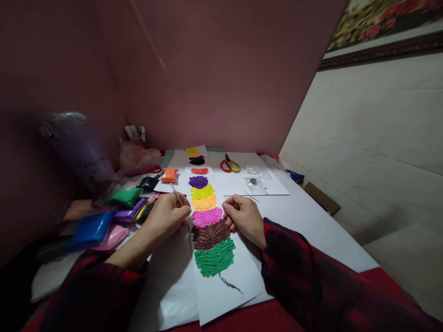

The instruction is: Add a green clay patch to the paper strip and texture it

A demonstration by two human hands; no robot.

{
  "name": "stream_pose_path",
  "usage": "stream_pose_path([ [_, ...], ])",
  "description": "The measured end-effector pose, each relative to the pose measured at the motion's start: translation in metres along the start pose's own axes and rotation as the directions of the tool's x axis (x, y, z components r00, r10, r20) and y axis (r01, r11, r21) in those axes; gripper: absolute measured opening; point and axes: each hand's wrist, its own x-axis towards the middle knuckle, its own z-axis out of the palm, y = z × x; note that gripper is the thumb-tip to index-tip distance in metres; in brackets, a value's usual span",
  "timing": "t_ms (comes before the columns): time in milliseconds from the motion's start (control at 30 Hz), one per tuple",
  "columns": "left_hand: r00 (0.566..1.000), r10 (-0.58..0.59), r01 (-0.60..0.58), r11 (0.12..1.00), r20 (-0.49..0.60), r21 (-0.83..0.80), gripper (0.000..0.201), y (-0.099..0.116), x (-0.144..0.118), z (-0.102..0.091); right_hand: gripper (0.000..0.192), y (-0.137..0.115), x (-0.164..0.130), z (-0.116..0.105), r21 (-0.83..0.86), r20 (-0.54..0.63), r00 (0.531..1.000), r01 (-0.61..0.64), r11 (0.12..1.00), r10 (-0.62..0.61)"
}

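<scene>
A long white paper strip (214, 304) lies in front of me, bearing textured clay bands in green, brown, pink, orange, yellow, purple and red. Below the green clay band (214, 257) a dark stem is drawn. My left hand (169, 214) is closed round a thin, pale stick-like tool (176, 193) at the strip's left side, beside the pink and brown bands. Across from it, my right hand (245, 216) pinches thumb and forefinger together at the right edge of the brown clay band (211, 234). Whatever those fingertips hold is too small to make out.
Packets of clay crowd the left, among them a blue packet (92, 229), a green packet (125, 197) and an orange packet (169, 174). Scissors (230, 165) and a small clear bag (255, 185) lie farther back. A toothpick-like stick (252, 197) rests beyond my right hand.
</scene>
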Motion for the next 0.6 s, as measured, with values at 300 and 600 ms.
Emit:
stream_pose_path([
  [300,0.996,0.017,-0.005,0.991,0.086,-0.133,0.009,0.0014,-0.0032,0.0074,0.015,-0.002,-0.0007,0.0003,0.001,0.002,1.0,-0.005,1.0,0.005],
  [600,0.991,0.005,0.009,0.994,0.13,-0.107,0.011,-0.0011,-0.0012,0.0092,0.016,-0.0025,-0.0003,0.0005,0.007,0.004,1.0,-0.011,1.0,0.011],
])
